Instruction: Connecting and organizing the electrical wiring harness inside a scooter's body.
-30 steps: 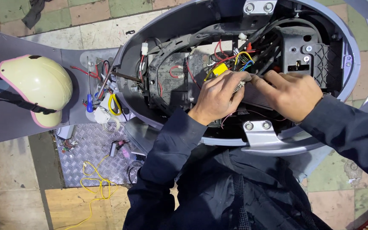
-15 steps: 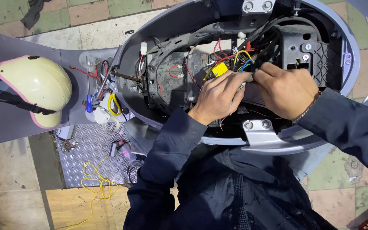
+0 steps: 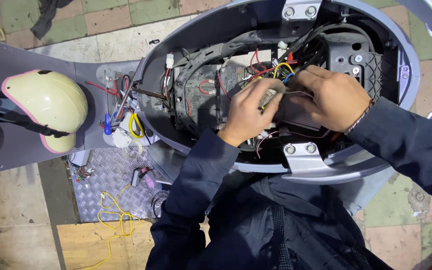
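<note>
Both hands work inside the open body of a grey scooter (image 3: 406,75). My left hand (image 3: 248,111) pinches a small pale connector with thin wires near the middle of the bay. My right hand (image 3: 331,97) is closed over the same wire bundle, resting on a ribbed silver box (image 3: 298,117) that it partly hides. Red, yellow, blue and black wires (image 3: 276,67) fan out just above the hands.
A cream helmet with a pink rim (image 3: 46,107) lies on the scooter's grey seat panel at left. Loose tools and a yellow loop of wire (image 3: 136,125) sit beside it. A checker-plate sheet (image 3: 106,185) and yellow cable (image 3: 113,215) lie on the tiled floor.
My two hands have drawn closer together over the ribbed box; the right hand moved left onto the wires the left hand holds.
</note>
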